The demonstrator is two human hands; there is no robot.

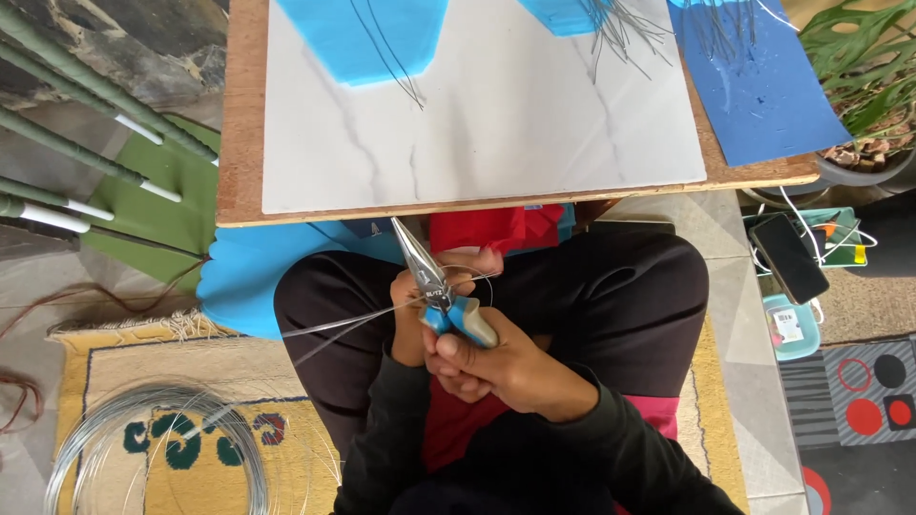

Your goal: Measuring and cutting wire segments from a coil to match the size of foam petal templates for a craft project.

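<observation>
My right hand is closed around the blue-and-grey handles of long-nose pliers, whose pointed jaws aim up toward the table edge. My left hand sits under and behind the pliers, pinching thin silver wires that stick out to the left over my lap. A wire loop curves near the jaws by my left fingers. Both hands work above my crossed legs in dark trousers.
A low wooden board with a white marble-look sheet lies ahead, with blue foam pieces and cut wires on it. A wire coil rests on the rug at left. Green wrapped stems are at far left, a phone and a potted plant at right.
</observation>
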